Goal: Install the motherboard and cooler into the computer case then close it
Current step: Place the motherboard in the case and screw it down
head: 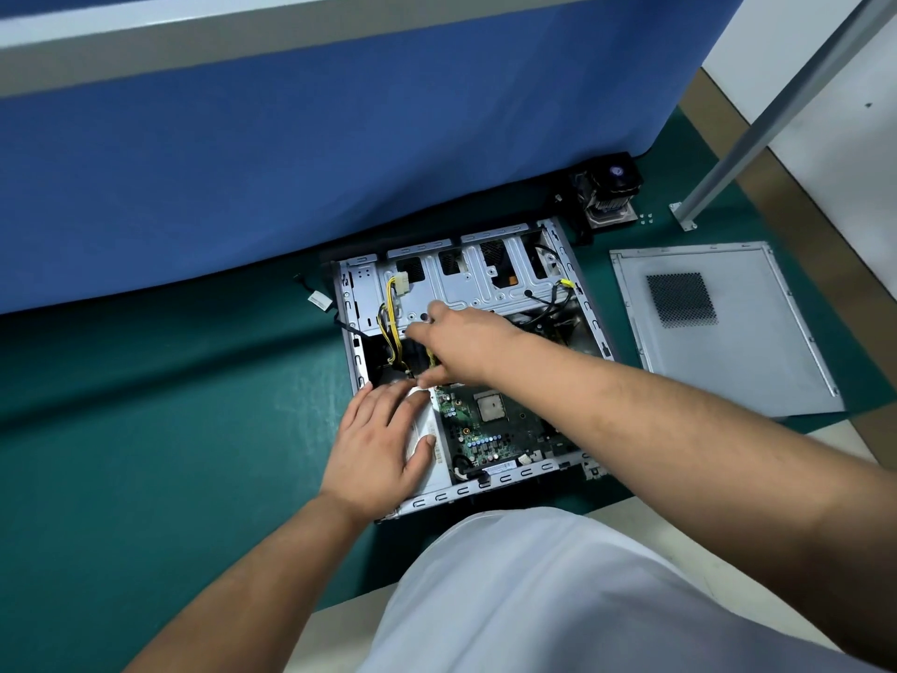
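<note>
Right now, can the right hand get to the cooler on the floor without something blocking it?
Probably yes. The cooler stands on the green mat beyond the case's far right corner, with open floor around it. The right hand is inside the case among cables and must lift out first.

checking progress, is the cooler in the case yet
Out: the black finned cooler sits on the green mat beyond the open grey metal case.

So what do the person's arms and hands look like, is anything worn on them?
Both hands are bare: no gloves, rings or watch show on the left hand or the right hand. The forearms are uncovered too, with no sleeves reaching into view and no wrist strap or cable. The only clothing visible is a pale, light-coloured garment at the bottom of the picture.
</note>
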The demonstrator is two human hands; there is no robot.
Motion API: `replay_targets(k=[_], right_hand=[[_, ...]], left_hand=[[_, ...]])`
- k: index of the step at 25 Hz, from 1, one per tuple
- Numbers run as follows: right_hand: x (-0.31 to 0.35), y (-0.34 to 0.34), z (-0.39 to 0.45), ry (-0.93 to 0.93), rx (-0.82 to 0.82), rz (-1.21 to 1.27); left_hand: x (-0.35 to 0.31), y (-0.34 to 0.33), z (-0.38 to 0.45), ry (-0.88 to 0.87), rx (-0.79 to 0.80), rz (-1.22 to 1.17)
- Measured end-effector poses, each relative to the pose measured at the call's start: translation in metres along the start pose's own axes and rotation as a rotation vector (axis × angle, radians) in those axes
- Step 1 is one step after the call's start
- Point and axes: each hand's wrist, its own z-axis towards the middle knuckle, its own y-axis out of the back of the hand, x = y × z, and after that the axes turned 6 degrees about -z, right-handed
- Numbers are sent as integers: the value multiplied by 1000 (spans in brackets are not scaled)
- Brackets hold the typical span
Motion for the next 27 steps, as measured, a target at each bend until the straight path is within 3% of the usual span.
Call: replay_targets(k=[2,6,11,16,21,24,26,27], right_hand=[[-2,1,-4,68,-24,-2],[9,-1,2,-139,-73,-46],[1,0,2,3,-37,-7],[5,-2,7,7,-74,-17],[-26,0,-16,-62,-150,199],[-61,-2,-60,-226,-270,518],[-80,-10,-93,-393,-372,758],[-89,-16,-109,-463,-409,892]], left_hand=[[0,0,0,-3,0,-4],[-2,1,-1,-5,-4,7],[0,1,0,-12,-9,-1],[-1,2,1,-23,-11,-12],[-8,6,7,60,4,-58],[-32,11,33,224,-4,-235],[-60,14,63,404,9,-589],[-78,15,82,539,39,-884]])
